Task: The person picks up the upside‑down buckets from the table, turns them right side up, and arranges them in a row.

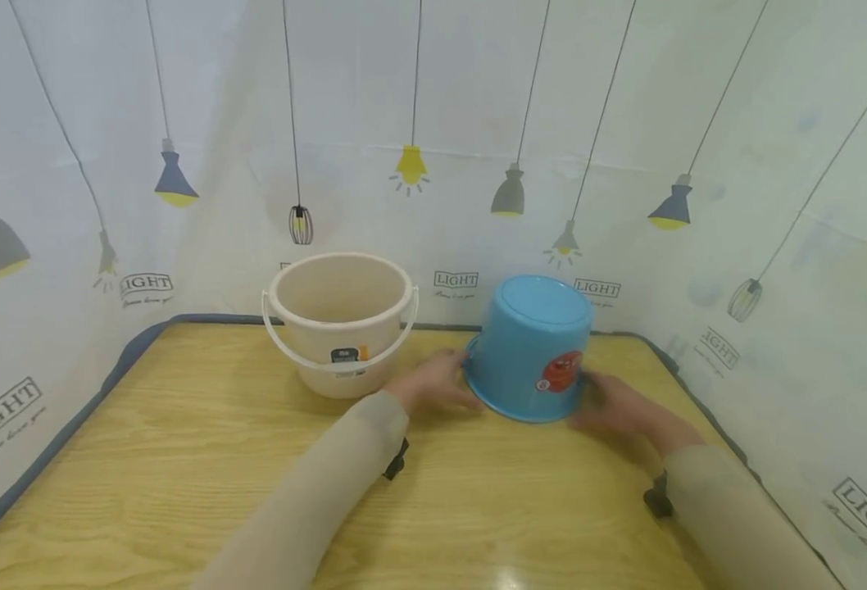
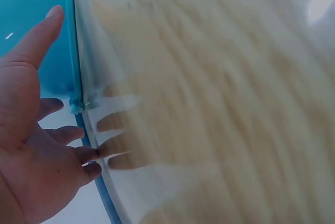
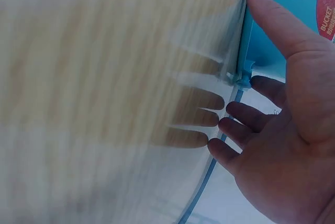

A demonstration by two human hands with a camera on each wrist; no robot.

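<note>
A blue bucket [image 1: 522, 352] with a red label stands upside down on the wooden table, its rim down. On its left side is my left hand [image 1: 441, 381], fingers spread and relaxed; in the left wrist view the same hand [image 2: 39, 135] has its thumb over the blue wall [image 2: 31, 41] near the rim. My right hand [image 1: 614, 406] is at the other side. In the right wrist view that hand [image 3: 293, 114] lies with its thumb tip at the rim and its other fingers loosely extended around the handle joint [image 3: 245, 75].
Left of the blue bucket a cream bucket [image 1: 341, 328] stands upright, its white handle [image 1: 315, 363] hanging at the front. The table [image 1: 478, 508] meets a wall covering [image 1: 463, 238] printed with lamps at the back and sides.
</note>
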